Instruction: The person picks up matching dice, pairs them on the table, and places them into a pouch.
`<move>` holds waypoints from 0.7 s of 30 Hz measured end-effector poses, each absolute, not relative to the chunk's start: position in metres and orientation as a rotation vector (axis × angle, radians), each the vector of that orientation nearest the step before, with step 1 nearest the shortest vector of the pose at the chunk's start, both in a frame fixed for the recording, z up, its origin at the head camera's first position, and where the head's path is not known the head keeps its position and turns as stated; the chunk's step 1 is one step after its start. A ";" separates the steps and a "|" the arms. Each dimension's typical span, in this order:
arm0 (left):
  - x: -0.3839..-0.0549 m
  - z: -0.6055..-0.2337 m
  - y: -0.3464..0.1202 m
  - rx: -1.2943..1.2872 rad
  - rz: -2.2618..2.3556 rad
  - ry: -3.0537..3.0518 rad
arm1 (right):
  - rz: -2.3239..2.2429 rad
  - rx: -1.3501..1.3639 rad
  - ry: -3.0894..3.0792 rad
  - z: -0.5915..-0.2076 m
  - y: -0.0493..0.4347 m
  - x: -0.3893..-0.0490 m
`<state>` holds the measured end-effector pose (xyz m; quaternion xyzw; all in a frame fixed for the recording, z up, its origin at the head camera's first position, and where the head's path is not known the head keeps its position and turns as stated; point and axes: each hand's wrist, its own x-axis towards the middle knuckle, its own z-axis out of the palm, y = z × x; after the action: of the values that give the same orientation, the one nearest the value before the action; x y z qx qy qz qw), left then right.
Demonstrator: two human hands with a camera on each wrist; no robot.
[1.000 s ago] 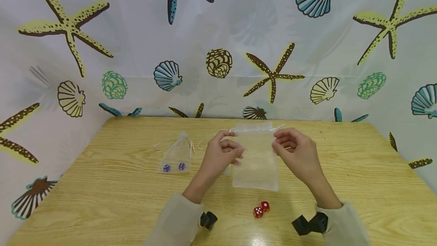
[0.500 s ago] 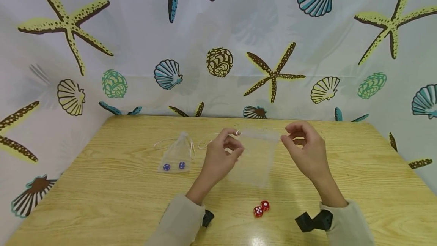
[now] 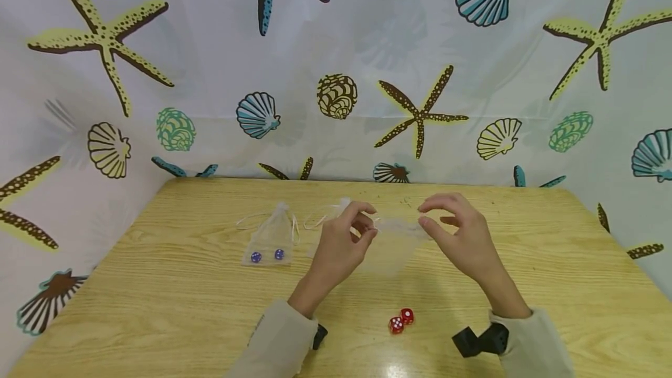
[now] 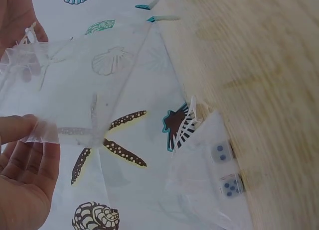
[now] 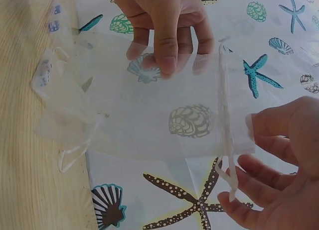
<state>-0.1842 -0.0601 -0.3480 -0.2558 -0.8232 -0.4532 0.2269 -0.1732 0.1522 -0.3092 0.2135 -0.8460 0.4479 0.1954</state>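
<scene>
Between my hands hangs a sheer white drawstring bag (image 3: 388,252), blurred in the head view. My left hand (image 3: 341,244) pinches its edge; in the left wrist view the thumb lies over the cloth with fingers behind. At the bag's other side is my right hand (image 3: 462,235), thumb and index apart. The right wrist view shows the right thumb (image 5: 271,121) touching the mouth end, beside the knotted drawstring (image 5: 227,170). No dice show inside this bag. Two red dice (image 3: 401,321) lie on the table below the hands.
On the left, another sheer bag (image 3: 273,232) holds two purple-blue dice. A further bag (image 4: 204,175), partly behind my left hand in the head view, contains pale dice with dark dots. The wooden table (image 3: 157,302) meets a shell-print cloth (image 3: 294,63) at the back.
The bag first hung flat with both hands at its drawstring. The right hand drew away, then came back towards it. The bag's top has sunk and tilted. The red dice have not moved.
</scene>
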 end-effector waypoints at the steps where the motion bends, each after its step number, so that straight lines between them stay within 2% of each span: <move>1: -0.184 -0.348 -0.060 -0.704 -1.248 -2.266 | 1.249 0.609 -2.356 -0.309 0.152 -0.173; 21: -0.184 -0.348 -0.059 -0.692 -1.217 -2.282 | 1.062 0.743 -2.596 -0.313 0.156 -0.175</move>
<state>-0.1840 -0.0595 -0.3483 -0.2517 -0.8295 -0.4424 0.2299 -0.1754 0.1563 -0.3128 0.2542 -0.8882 0.3635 0.1198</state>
